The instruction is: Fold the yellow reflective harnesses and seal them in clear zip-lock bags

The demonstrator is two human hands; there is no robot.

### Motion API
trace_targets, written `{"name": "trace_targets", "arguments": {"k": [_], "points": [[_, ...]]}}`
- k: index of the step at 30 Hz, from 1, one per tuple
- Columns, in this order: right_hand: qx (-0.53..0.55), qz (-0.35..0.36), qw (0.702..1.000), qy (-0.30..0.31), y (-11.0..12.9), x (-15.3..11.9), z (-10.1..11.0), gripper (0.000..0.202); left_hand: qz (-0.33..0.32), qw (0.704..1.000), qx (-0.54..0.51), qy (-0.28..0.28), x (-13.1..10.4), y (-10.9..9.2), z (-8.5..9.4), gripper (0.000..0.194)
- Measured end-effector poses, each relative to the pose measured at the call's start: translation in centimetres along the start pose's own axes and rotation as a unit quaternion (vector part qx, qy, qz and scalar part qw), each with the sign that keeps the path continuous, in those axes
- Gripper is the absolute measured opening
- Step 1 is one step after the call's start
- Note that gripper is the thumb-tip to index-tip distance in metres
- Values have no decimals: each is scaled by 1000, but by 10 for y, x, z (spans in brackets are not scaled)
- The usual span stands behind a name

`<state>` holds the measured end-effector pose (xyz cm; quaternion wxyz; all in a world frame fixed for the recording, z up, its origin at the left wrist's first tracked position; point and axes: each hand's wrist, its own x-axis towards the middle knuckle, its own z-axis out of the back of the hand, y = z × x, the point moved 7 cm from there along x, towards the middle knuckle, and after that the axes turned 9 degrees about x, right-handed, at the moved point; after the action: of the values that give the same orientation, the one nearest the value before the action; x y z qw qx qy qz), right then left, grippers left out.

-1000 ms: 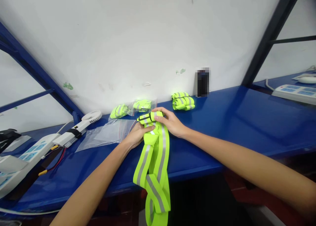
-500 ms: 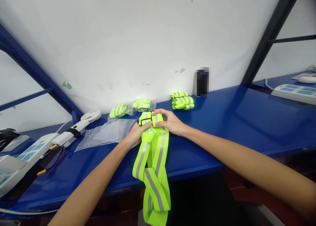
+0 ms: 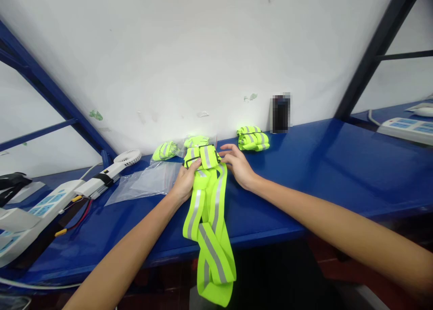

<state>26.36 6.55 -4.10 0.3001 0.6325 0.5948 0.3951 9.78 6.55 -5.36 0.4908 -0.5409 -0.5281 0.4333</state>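
A neon yellow strap with grey reflective stripes (image 3: pixel 213 251) hangs in loops over the front edge of the blue table (image 3: pixel 304 165). Its upper part is a folded bundle with black buckles. My left hand (image 3: pixel 187 179) grips the left side of this bundle, thumb on top. At the bundle's right edge is my right hand (image 3: pixel 238 165), its fingers apart and close beside the strap. Behind lie a bagged yellow bundle (image 3: pixel 165 151) and another bagged one (image 3: pixel 196 141). A rolled yellow bundle (image 3: pixel 253 138) sits near the wall to the right.
Clear plastic bags (image 3: pixel 145 181) lie left of my left hand. Further left are a white handheld fan (image 3: pixel 127 157), a power strip (image 3: pixel 50 201) and wires with yellow connectors (image 3: pixel 61 232). A dark, pixelated object (image 3: pixel 280 114) leans on the wall.
My right hand has let go of the bundle's top and moved to its right side, fingers spread. The bundle is raised slightly in my left hand. The view has shifted a little.
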Motion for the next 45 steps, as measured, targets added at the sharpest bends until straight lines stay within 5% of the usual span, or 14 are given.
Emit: {"name": "trace_targets", "arguments": {"k": [4,7,13,23,29,38,45], "points": [[-102,6,994,28,2,1,2,15,-3,999,-33,-28,3,-4,7,38],[-98,5,991,88,3,0,-8,18,-7,999,-41,-22,3,-5,7,39],[-67,-26,992,104,-3,-3,-13,14,-17,999,-46,8,1,-6,0,45],[-65,-14,993,96,-6,-5,-11,52,-2,999,-27,47,-1,-2,-7,50],[-138,20,986,94,-3,-6,-8,46,9,998,-6,63,-5,-5,-10,48],[-136,29,973,183,11,-3,-14,54,-20,999,15,35,-1,-10,3,56],[-77,-133,961,232,-11,-18,-26,65,-51,998,3,45,-2,-11,1,72]]}}
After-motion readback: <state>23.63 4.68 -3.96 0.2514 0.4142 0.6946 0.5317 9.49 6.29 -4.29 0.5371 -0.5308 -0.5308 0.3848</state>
